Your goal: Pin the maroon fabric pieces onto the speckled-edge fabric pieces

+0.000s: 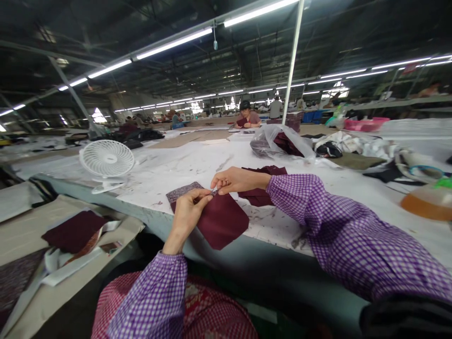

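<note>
At far left, a folded dark maroon cloth (76, 231) lies on brown board (132, 223) below the level of the counter (194, 157). Next, near the counter's edge, stands a small white fan (108, 159). Just beside the work, a speckled grey panel (183, 190) lies on the counter; whether it joins the cloth in hand cannot be told. The left hand (192, 205) has its grip closed, thumb and forefinger pinching the upper edge of the maroon piece (222, 221), which lies at the near edge of the counter, its lower corner overhanging. The right hand (231, 181) comes in from the other side, its grip likewise pinching that edge, fingertips close to those of the left; a pale detail between them is too small to identify. For good handling, the left pinch is best kept firm and near the working point, while the right makes small, controlled movements; the overhanging corner would probably be steadier drawn fully onto the counter, lest its weight pull at the edge. Beyond the right wrist lies a stack of maroon pieces (263, 186), then a clear plastic bag (266, 141) containing maroon cloth; at far right, a container of amber liquid (425, 205).
</note>
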`<state>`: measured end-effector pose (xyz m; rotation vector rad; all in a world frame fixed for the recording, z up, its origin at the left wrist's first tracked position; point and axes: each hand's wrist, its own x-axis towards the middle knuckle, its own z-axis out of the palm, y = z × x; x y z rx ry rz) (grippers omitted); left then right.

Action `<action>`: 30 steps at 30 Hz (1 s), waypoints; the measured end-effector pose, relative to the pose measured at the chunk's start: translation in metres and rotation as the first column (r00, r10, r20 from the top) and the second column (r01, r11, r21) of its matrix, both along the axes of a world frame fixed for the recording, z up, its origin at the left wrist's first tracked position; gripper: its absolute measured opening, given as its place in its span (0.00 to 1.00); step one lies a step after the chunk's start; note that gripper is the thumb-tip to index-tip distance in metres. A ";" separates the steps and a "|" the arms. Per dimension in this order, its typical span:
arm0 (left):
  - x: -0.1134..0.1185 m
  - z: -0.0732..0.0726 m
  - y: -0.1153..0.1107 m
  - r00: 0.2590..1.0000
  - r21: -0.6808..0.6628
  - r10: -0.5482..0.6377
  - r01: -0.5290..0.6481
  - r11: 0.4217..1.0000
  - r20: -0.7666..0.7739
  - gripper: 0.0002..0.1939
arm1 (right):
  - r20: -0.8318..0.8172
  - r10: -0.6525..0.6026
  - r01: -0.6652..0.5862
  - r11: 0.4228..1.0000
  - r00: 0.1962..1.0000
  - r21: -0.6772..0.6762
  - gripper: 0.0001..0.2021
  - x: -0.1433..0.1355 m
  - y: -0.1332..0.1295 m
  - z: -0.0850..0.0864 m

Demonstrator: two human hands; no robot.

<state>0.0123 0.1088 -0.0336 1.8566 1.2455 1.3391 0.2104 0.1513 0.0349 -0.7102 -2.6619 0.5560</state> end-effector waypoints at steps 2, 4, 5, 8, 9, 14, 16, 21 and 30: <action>0.003 -0.001 0.002 0.999 0.018 0.012 -0.011 1.000 -0.053 0.11 | 0.024 -0.016 0.016 1.000 1.000 -0.006 0.13 0.000 0.002 -0.003; 0.009 -0.002 0.005 0.988 0.023 0.051 -0.048 0.999 -0.147 0.09 | 0.040 -0.022 0.024 0.999 0.999 -0.031 0.14 0.002 0.007 -0.007; 0.012 -0.003 0.007 0.976 0.020 0.073 -0.070 0.997 -0.206 0.08 | 0.039 -0.010 0.013 0.997 0.999 -0.077 0.14 0.005 0.010 -0.010; 0.022 -0.007 0.012 0.920 0.041 0.118 -0.111 0.993 -0.373 0.09 | 0.012 0.040 -0.034 0.948 0.999 -0.317 0.17 0.018 0.025 -0.017; 0.024 -0.009 0.013 0.903 0.056 0.120 -0.106 0.993 -0.412 0.10 | 0.000 0.031 -0.029 0.925 1.000 -0.379 0.17 0.024 0.030 -0.020; 0.028 -0.020 0.019 0.850 0.091 0.114 -0.078 0.993 -0.514 0.13 | 0.067 -0.083 0.099 0.954 0.994 -0.284 0.13 0.038 0.046 -0.030; 0.027 -0.023 0.019 0.834 0.116 0.117 -0.064 0.991 -0.540 0.13 | 0.149 -0.068 0.095 0.978 0.987 -0.184 0.12 0.036 0.045 -0.035; 0.027 -0.024 0.016 0.790 0.176 0.148 -0.051 0.983 -0.595 0.14 | 0.242 -0.084 0.081 0.996 0.967 0.024 0.13 0.026 0.038 -0.038; 0.029 -0.021 0.011 0.746 0.206 0.174 -0.051 0.977 -0.643 0.14 | 0.268 -0.103 0.046 0.976 0.958 0.212 0.09 0.020 0.029 -0.037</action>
